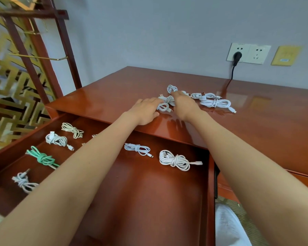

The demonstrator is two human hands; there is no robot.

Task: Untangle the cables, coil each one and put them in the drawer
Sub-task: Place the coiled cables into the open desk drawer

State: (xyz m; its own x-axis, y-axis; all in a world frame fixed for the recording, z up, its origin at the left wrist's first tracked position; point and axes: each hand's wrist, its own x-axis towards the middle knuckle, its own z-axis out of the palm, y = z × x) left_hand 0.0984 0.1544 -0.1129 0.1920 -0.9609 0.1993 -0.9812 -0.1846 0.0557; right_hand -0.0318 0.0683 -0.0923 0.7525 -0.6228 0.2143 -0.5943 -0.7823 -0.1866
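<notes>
Currently both hands are stretched across the open drawer (149,192) to the desk (105,89), where the loose cables (215,103) are gathered. A small white bundle (167,99) is lodged between the two hands and is touched by both. The left hand (146,109) is laid flat, its straight fingers set against a little loop of that bundle and its thumb rested on the wood. The right hand (183,103) is placed over the bundle's far side; its fingertips are hidden, so whether anything is gripped cannot be told. Just beyond the right hand a small coil (172,88) is seen. To its right the remaining white cables are laid close together, one fitted with an orange plug (203,94). Six more are spread on the drawer floor, each wound and knotted round its middle. A cream coil (72,130), a white coil (57,139), a green coil (42,158) and a grey coil (24,181) are lined up left of the left forearm; two white ones (174,160) are set between the forearms.
</notes>
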